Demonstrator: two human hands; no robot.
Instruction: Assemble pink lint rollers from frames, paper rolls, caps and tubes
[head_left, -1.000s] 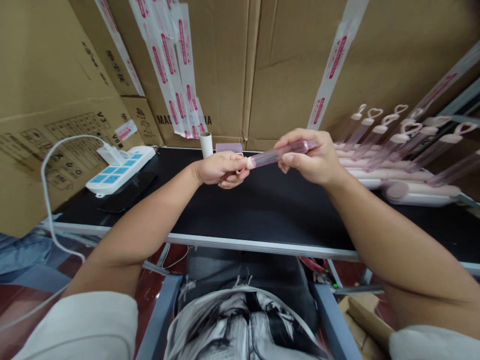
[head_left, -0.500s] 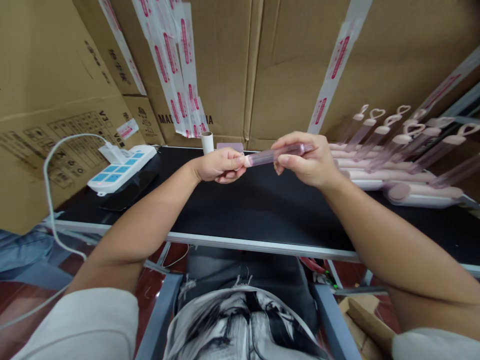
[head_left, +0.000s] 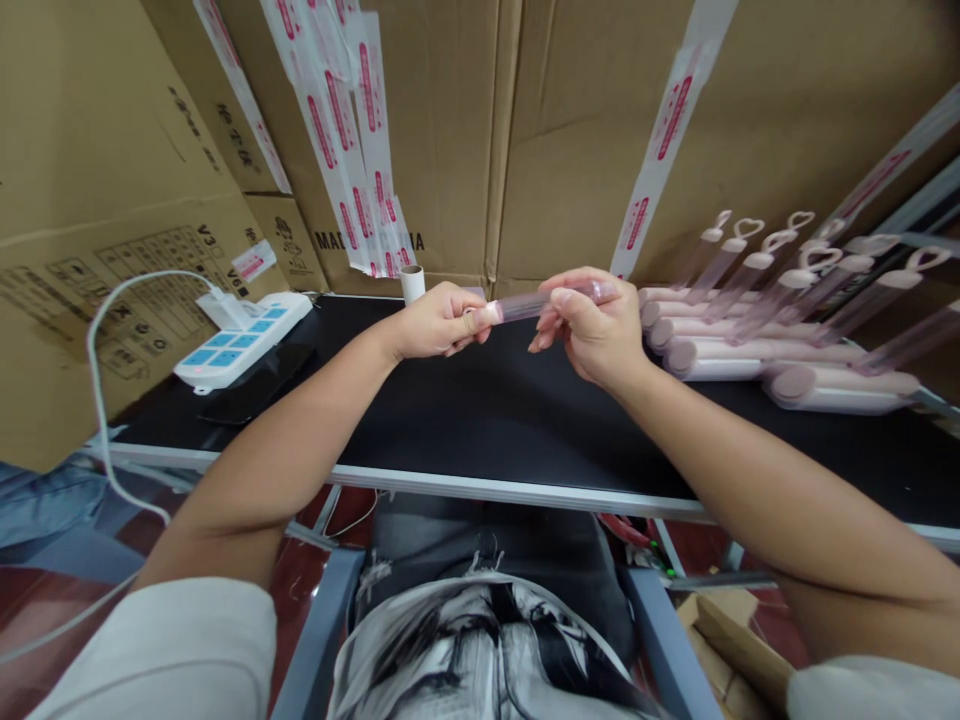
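Pink tube held nearly level between two hands

A slim pink tube [head_left: 517, 305] — see-through, with a milky mauve tint — is up in the air above the black table [head_left: 450, 410], tilted so its right end sits slightly higher. A pale pink cap [head_left: 491, 313] closes the left end, and part of a thin loop [head_left: 468, 313] shows by the left thumb. The left hand [head_left: 431, 322] has its grip pinched on the capped end, thumb against fingers; the right hand [head_left: 600, 325] has its grip pinching the tube towards the other end, with other fingers curled loosely below. Well off to the right, similar capped tubes [head_left: 862, 310] with heart-shaped loops stand tilted among pale pink cylinders [head_left: 844, 388]
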